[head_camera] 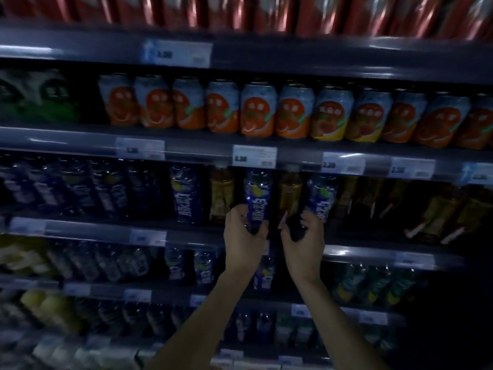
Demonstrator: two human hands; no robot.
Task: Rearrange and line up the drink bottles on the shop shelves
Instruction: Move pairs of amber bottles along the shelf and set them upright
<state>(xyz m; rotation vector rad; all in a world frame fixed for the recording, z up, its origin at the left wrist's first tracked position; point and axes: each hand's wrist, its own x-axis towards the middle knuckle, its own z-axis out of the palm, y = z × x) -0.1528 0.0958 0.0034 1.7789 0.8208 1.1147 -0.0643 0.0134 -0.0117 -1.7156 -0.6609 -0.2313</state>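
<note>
**Drink shelving, middle tier: two blue bottles in hand**

- Left hand (244, 233): fingers and thumb curled round the lower body of a blue-labelled bottle (257, 196). The bottle stands close to upright, its cap hidden behind the shelf rail at 12 o'clock of it.
- Right hand (304, 236): fingers wrapped round the dark base of a second blue bottle (321, 196), which tilts with its top toward 1 o'clock.
- Both held bottles sit at the front of the middle shelf (106, 229), just at 6 o'clock of the white price tag (254, 156).
- Amber tea bottle (289, 193): stands between the two held bottles, further back on the shelf.
- Second amber bottle (221, 193): at 9 o'clock of the left hand's bottle, just beside it.
- Third blue bottle (185, 193): next along at 9 o'clock, standing upright and untouched.
- Orange cans (257, 113): one row across the shelf above, at 12 o'clock of the hands.
- Red cans (266, 12): top tier, blurred.
- Green cans (40, 97): at 9 o'clock of the orange row, blurred.
- Lower tiers, 6 o'clock: more bottles, dim and blurred; labels cannot be read.
</note>
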